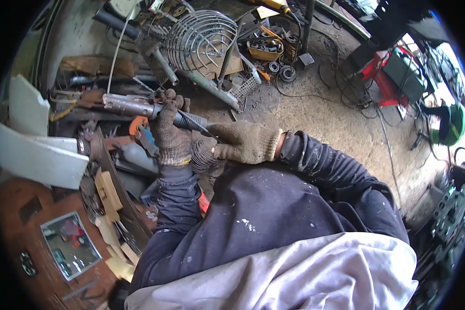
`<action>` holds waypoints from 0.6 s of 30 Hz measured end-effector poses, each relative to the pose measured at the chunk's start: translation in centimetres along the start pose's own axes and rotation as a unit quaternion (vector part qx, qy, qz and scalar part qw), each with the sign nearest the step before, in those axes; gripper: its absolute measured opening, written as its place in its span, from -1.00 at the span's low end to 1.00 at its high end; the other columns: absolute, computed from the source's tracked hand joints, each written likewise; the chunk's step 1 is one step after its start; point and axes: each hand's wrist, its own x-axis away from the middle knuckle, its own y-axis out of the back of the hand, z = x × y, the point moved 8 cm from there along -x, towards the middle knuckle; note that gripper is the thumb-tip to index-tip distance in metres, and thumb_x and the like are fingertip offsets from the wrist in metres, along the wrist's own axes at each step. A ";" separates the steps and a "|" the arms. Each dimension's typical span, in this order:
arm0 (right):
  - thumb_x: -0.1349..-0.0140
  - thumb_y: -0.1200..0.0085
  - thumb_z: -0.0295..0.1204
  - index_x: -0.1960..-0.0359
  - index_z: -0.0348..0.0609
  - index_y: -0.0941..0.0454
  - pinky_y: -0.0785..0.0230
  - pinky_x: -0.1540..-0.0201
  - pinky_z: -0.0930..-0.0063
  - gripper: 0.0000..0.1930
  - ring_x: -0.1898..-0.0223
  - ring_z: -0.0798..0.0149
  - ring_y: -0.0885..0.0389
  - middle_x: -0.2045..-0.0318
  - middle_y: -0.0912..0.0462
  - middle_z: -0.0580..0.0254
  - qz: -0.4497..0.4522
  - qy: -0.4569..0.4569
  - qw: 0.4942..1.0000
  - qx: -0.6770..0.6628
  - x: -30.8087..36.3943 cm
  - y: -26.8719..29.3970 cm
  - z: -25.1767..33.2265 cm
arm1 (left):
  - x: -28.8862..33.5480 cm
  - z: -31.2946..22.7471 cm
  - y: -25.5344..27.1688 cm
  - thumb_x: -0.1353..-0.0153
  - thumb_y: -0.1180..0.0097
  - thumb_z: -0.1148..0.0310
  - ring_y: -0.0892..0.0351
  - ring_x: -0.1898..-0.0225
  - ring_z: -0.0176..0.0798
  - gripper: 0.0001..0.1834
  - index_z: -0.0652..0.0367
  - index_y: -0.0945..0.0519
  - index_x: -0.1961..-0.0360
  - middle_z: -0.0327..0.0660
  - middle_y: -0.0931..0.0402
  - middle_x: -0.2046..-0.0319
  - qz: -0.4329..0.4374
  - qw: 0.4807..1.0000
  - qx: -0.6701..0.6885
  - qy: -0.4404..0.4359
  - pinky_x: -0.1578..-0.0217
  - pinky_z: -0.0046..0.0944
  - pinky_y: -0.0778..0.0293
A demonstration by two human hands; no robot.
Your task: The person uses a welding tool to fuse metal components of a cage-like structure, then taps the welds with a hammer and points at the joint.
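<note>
A long tool that looks like an electrode holder (pixel 132 105), with a scuffed metal front and a grey ribbed rear part, lies across in front of me. My left hand (pixel 171 137), in a dirty knit glove, is closed round its middle, fingers curled over the top. My right hand (pixel 248 142), in a matching glove, closes on its rear end; the fingertips are partly hidden. A thin dark rod runs beside the ribbed part to my right hand. From the tool's front tip a thin pale rod (pixel 120 49) rises upward.
A round wire fan guard (pixel 202 41) lies ahead by a metal frame. Beyond it is a box of small parts (pixel 265 50). Cables cross the floor toward a red machine (pixel 381 82) and a green helmet (pixel 454 125). At left are curved white panels (pixel 41 155) and a framed mirror (pixel 71 245).
</note>
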 end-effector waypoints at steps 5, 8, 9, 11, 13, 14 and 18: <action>-0.37 -0.10 -0.22 -0.32 -0.13 -0.40 -0.50 -0.07 0.21 -0.47 0.00 -0.06 -0.69 0.03 -0.68 -0.11 -0.017 -0.038 0.997 -0.058 2.5 1.9 1.0 | 3.8 0.7 -0.9 -0.14 -0.29 0.63 -0.65 0.07 -0.16 -0.54 0.14 -0.49 -0.07 -0.15 -0.61 0.03 -0.022 1.000 0.017 -0.014 -0.08 -0.05 -0.61; -0.38 -0.09 -0.25 -0.32 -0.11 -0.42 -0.51 -0.05 0.19 -0.49 0.04 -0.04 -0.70 0.08 -0.69 -0.09 -0.023 -0.057 0.998 -0.034 3.7 2.6 0.4 | 4.7 0.5 -0.6 -0.13 -0.28 0.63 -0.65 0.02 -0.12 -0.54 0.19 -0.50 -0.08 -0.12 -0.61 0.01 -0.013 0.999 -0.016 -0.047 -0.07 -0.01 -0.61; -0.38 -0.09 -0.25 -0.32 -0.11 -0.42 -0.51 -0.05 0.19 -0.49 0.04 -0.04 -0.70 0.08 -0.69 -0.09 -0.020 -0.056 0.998 -0.030 4.0 2.7 0.6 | 4.7 0.7 -0.5 -0.13 -0.28 0.63 -0.65 0.02 -0.12 -0.54 0.19 -0.50 -0.08 -0.12 -0.61 0.01 -0.015 0.998 -0.013 -0.051 -0.07 -0.01 -0.61; -0.37 -0.09 -0.24 -0.30 -0.10 -0.44 -0.51 -0.03 0.17 -0.51 0.04 -0.05 -0.71 0.11 -0.71 -0.08 -0.010 -0.035 0.999 0.009 4.4 3.0 1.5 | 4.8 1.1 -0.4 -0.13 -0.28 0.63 -0.66 0.02 -0.12 -0.54 0.18 -0.50 -0.08 -0.13 -0.62 0.01 -0.033 0.998 -0.018 -0.051 -0.07 0.00 -0.62; -0.37 -0.08 -0.23 -0.27 -0.09 -0.47 -0.52 -0.02 0.15 -0.53 0.05 -0.06 -0.71 0.13 -0.72 -0.08 -0.020 -0.055 0.998 0.030 4.8 3.1 1.1 | 5.0 1.5 -1.5 -0.13 -0.29 0.62 -0.66 0.02 -0.13 -0.54 0.18 -0.50 -0.08 -0.14 -0.62 0.01 -0.004 0.999 0.008 -0.033 -0.07 0.00 -0.62; -0.37 -0.08 -0.21 -0.24 -0.09 -0.50 -0.52 0.00 0.13 -0.55 0.06 -0.08 -0.71 0.15 -0.72 -0.09 -0.032 -0.076 0.995 0.049 5.0 3.3 0.8 | 5.2 1.9 -2.4 -0.14 -0.29 0.61 -0.66 0.03 -0.13 -0.54 0.17 -0.50 -0.08 -0.14 -0.62 0.00 0.026 0.999 0.031 -0.013 -0.08 0.00 -0.62; -0.36 -0.05 -0.18 -0.17 -0.09 -0.56 -0.53 0.01 0.09 -0.58 0.08 -0.12 -0.71 0.18 -0.73 -0.09 -0.072 -0.119 0.987 0.074 5.6 4.2 0.2 | 5.7 3.5 -3.2 -0.20 -0.30 0.51 -0.60 -0.09 -0.08 -0.44 0.14 -0.43 -0.23 -0.12 -0.57 -0.11 0.036 0.999 -0.006 0.016 -0.16 0.04 -0.52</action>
